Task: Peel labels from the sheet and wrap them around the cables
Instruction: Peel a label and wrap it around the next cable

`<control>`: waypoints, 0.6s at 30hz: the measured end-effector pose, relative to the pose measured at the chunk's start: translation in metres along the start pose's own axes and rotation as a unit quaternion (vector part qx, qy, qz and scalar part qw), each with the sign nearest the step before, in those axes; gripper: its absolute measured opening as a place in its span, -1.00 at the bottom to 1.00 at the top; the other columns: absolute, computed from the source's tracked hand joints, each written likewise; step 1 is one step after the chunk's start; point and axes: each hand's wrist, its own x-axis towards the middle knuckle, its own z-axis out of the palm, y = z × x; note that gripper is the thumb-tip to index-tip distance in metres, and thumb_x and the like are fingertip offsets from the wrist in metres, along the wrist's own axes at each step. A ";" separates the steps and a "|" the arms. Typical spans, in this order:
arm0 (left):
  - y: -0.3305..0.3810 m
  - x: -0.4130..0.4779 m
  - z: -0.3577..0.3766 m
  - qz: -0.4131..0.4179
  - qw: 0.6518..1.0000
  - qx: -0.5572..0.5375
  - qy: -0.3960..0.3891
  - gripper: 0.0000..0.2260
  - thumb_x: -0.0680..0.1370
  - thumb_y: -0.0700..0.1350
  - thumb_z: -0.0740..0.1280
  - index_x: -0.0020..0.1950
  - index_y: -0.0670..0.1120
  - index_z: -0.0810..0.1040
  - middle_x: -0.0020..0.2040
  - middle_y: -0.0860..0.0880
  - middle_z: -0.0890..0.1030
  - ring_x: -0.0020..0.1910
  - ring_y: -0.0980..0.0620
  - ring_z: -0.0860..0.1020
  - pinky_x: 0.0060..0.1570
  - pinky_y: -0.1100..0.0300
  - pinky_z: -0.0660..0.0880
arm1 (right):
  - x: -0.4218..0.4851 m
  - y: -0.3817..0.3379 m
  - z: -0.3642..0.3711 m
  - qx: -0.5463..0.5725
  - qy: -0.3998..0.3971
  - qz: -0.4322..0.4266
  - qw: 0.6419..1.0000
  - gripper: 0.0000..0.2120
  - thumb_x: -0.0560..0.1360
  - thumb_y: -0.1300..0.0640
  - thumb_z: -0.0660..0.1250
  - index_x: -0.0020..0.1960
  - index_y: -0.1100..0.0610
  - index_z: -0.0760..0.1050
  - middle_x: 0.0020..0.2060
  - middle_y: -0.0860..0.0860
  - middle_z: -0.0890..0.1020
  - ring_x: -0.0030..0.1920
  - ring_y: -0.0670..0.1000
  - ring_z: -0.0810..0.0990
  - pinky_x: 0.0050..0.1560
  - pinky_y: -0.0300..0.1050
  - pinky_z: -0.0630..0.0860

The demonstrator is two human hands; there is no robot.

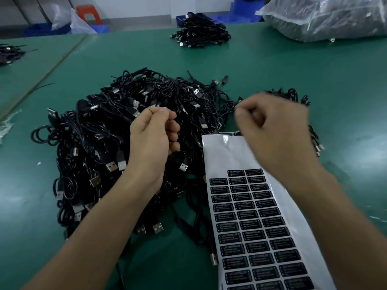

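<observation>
- Label sheet (228,158) lies at cable pile's (100,132) right edge.
- Left hand (155,132) above pile, fingers curled, hold unclear.
- Right hand (276,130) blurred beside pile, curled, hold unclear.

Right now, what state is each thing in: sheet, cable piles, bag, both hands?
Label sheet: on the mat, partly over the near pile; upper part peeled bare, lower rows full.
Near cable pile: tangled heap, no labels visible.
Far cable pile: heaped, no hand near.
Plastic bag: bulging, far right.
Left hand: fingers curled over the pile; hold unclear.
Right hand: fingers curled, blurred; hold unclear.
</observation>
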 end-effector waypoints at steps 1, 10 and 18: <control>0.000 0.000 0.000 0.009 1.000 0.009 0.001 -0.76 0.67 -0.17 0.21 -0.16 -0.07 0.54 -0.39 0.07 0.54 -0.41 0.15 0.45 -0.42 0.25 0.43 | -0.006 -0.004 0.005 0.015 -0.061 -0.007 0.998 -0.87 0.59 0.00 0.29 -0.03 -0.04 0.61 -0.41 -0.21 0.52 -0.41 -0.15 0.54 -0.29 -0.27 0.52; -0.013 -0.002 -0.003 0.180 0.904 0.378 -0.084 -0.83 0.59 -0.18 0.36 -0.08 0.11 0.53 -0.22 0.16 0.59 -0.16 0.29 0.54 -0.24 0.51 0.43 | -0.017 -0.023 0.036 -0.048 -0.200 0.024 0.978 -0.81 0.63 -0.09 0.24 0.19 -0.05 0.42 -0.12 -0.01 0.61 -0.14 0.10 0.57 -0.18 -0.01 0.46; -0.013 -0.003 -0.003 0.151 0.902 0.389 -0.112 -0.80 0.52 -0.24 0.41 -0.13 0.08 0.54 -0.24 0.13 0.62 -0.27 0.21 0.60 -0.28 0.36 0.55 | 0.029 -0.026 0.068 -0.165 -0.173 0.090 0.967 -0.71 0.58 -0.03 0.33 -0.11 0.11 0.28 -0.31 -0.01 0.25 -0.20 0.15 0.39 -0.25 -0.02 0.24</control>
